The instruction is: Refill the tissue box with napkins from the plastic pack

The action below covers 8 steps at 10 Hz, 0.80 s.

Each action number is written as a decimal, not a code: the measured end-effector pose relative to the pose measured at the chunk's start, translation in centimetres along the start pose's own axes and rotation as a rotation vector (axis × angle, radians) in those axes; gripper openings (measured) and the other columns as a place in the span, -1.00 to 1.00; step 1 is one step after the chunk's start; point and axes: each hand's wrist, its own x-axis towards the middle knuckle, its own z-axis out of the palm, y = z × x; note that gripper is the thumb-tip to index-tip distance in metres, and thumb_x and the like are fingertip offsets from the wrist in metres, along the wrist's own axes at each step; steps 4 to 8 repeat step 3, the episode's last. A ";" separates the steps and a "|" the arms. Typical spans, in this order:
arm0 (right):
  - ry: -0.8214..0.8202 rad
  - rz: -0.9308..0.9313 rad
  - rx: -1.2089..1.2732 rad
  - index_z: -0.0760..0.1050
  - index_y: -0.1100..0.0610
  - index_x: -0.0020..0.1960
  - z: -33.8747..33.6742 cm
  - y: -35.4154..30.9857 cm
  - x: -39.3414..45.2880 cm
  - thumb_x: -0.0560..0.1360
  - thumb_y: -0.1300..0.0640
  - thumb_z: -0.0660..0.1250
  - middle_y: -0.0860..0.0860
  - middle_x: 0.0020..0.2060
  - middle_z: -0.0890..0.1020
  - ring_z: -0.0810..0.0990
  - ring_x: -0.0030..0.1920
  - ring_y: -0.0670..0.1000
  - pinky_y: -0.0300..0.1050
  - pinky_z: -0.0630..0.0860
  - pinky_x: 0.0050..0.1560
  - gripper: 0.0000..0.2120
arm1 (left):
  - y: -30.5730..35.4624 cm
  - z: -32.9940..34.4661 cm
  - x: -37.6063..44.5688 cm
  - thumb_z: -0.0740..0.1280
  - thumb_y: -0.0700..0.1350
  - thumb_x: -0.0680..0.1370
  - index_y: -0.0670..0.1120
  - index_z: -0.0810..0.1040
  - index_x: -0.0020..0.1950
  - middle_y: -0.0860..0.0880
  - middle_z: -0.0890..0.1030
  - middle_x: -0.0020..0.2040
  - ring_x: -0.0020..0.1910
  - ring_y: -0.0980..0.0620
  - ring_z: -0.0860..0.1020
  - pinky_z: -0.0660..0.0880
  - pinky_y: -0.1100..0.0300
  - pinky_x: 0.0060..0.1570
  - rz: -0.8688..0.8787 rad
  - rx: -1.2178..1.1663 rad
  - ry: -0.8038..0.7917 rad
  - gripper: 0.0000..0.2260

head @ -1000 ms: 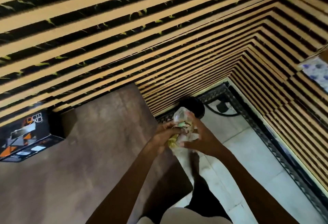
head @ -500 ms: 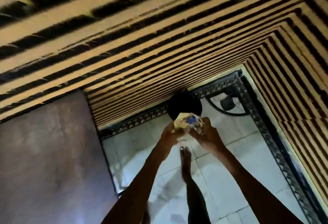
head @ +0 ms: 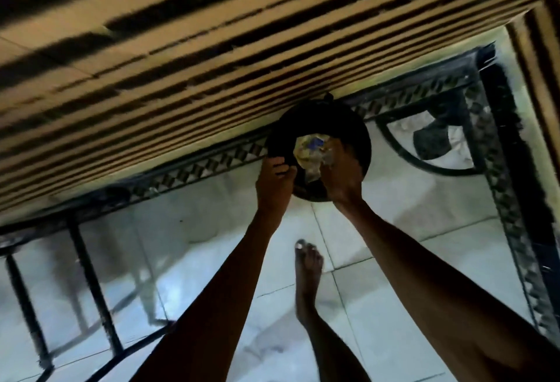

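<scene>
Across the upper half of the frame runs a wall (head: 212, 33) of tan and black horizontal stripes, blurred by motion. Below it lies a white tiled floor (head: 394, 200) edged by a dark patterned border (head: 497, 169) that turns a corner at the upper right. At lower left, thin black metal legs (head: 91, 284) stand on the tiles, with pale reflections around them; what they belong to cannot be told.

Both bare forearms reach forward from the bottom edge toward a round black bin (head: 357, 136) lined with a dark bag, which stands on the floor against the foot of the striped wall. One bare foot (head: 307, 263) rests on the tiles between the two arms, toes pointing toward the bin.

Left hand (head: 274, 187): fingers curled over the near left rim of the bin, gripping it. Right hand (head: 342, 175): held over the bin's opening, fingers closed around a crumpled plastic pack (head: 312, 151). The pack, clear film with yellow and blue print, sits bunched above the dark interior of the bin, just beside the left hand but apart from it. Whether any napkins remain inside the film cannot be told, since the detail is small and blurred.

Smallest feature: a knot or tuft of the bin bag (head: 328, 97) projects at the far rim, touching the wall's base.
</scene>
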 end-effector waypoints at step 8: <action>-0.597 0.022 -0.330 0.43 0.19 0.36 1.5 2.6 3.4 0.58 0.15 0.18 0.26 0.28 0.52 0.48 0.29 0.30 0.11 0.48 0.23 -0.64 | -2.0 -1.1 1.1 0.38 -0.19 0.53 -0.13 0.57 0.15 0.01 0.60 -0.02 -0.09 0.10 0.55 0.40 0.55 -0.19 0.043 0.110 -0.086 -0.80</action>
